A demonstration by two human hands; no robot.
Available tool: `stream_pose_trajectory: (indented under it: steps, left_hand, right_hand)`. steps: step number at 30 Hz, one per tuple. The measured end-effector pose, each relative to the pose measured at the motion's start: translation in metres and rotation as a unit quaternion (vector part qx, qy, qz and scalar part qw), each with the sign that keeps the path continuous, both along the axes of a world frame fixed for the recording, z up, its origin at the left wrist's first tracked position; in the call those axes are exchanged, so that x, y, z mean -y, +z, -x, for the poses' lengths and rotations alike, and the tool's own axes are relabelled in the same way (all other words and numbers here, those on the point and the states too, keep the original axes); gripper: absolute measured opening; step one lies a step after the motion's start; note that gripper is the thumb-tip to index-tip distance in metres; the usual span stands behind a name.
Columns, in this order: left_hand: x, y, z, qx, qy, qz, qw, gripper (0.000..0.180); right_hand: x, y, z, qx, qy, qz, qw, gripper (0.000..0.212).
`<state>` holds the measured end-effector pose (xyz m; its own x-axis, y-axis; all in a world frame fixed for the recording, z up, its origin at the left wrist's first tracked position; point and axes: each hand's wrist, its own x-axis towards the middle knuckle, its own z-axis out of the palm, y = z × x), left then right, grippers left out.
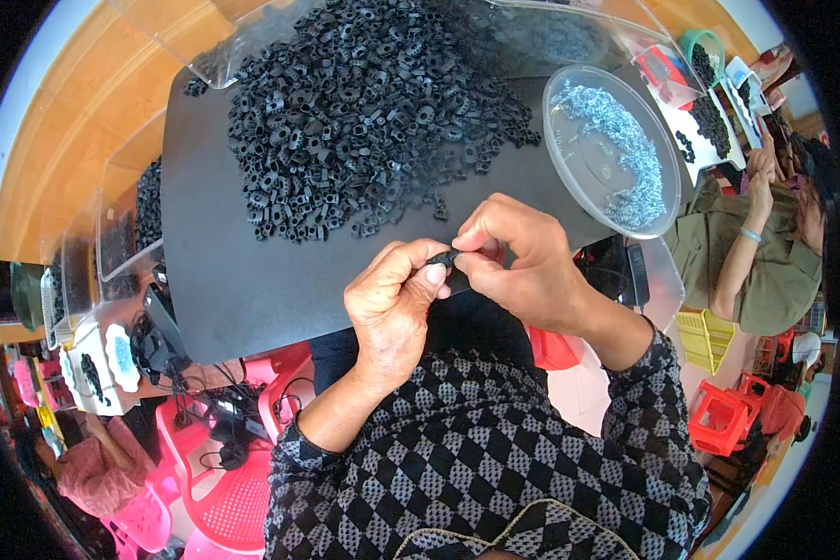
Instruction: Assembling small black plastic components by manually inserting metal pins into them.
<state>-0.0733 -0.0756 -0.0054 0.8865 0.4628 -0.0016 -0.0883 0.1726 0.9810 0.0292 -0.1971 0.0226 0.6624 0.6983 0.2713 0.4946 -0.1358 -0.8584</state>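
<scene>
My left hand (394, 297) pinches a small black plastic part (445, 259) between thumb and fingers, just above the near edge of the dark table. From the right, my right hand (511, 250) closes its thumb and forefinger at the same part; whether a tiny piece sits in that pinch is too small to tell. Beyond both hands spreads a large heap of small black plastic parts (345, 121). To the right of the heap, a clear round lid (593, 173) holds many tiny shiny silver-blue pieces (637, 154).
The dark tabletop (238, 308) ends close to my body. Clear plastic bins (126, 219) with black parts stand at the left. Pink chairs (219, 495) and cables lie lower left. At the right sits another person (751, 252), near red stools (723, 415) and a yellow crate (703, 338).
</scene>
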Motion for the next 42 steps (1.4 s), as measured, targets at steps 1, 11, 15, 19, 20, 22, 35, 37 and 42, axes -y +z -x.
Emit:
stream_pose_trajectory:
  steps: [1,11,15,19,20,22,35,37,42]
  left_hand:
    - [-0.001,-0.002,0.0,0.011,0.0,-0.021,1.0,0.012]
    - [0.007,-0.002,-0.002,0.004,0.027,-0.099,0.995,0.012]
    - [0.002,-0.004,-0.001,-0.015,0.002,-0.007,1.0,0.011]
    - [-0.005,0.005,-0.001,0.0,-0.016,-0.052,0.999,0.014]
    - [-0.007,0.006,-0.001,0.002,-0.022,-0.078,0.997,0.013]
    - [-0.01,0.006,-0.001,0.004,-0.028,-0.103,0.994,0.011]
    - [-0.011,0.004,0.0,0.016,-0.035,-0.122,0.992,0.016]
    - [-0.011,0.004,0.0,0.017,-0.033,-0.127,0.991,0.017]
    - [-0.006,0.004,0.003,-0.024,-0.055,-0.08,0.995,0.016]
  right_hand:
    - [0.0,-0.001,0.0,0.0,-0.001,0.0,1.0,0.011]
    - [-0.001,-0.011,0.002,0.108,-0.004,-0.023,0.994,0.015]
    - [-0.001,-0.007,0.0,0.018,-0.005,-0.013,1.0,0.015]
    - [-0.003,-0.001,-0.006,-0.024,0.029,-0.018,0.999,0.013]
    - [-0.003,0.004,-0.006,-0.031,0.034,0.003,0.999,0.012]
    - [-0.003,0.008,-0.005,-0.037,0.039,0.024,0.998,0.011]
    - [0.004,0.017,-0.009,0.008,0.065,0.087,0.994,0.012]
    - [0.004,0.017,-0.015,0.063,0.102,0.105,0.987,0.013]
    - [0.004,0.016,-0.024,0.112,0.154,0.167,0.967,0.01]
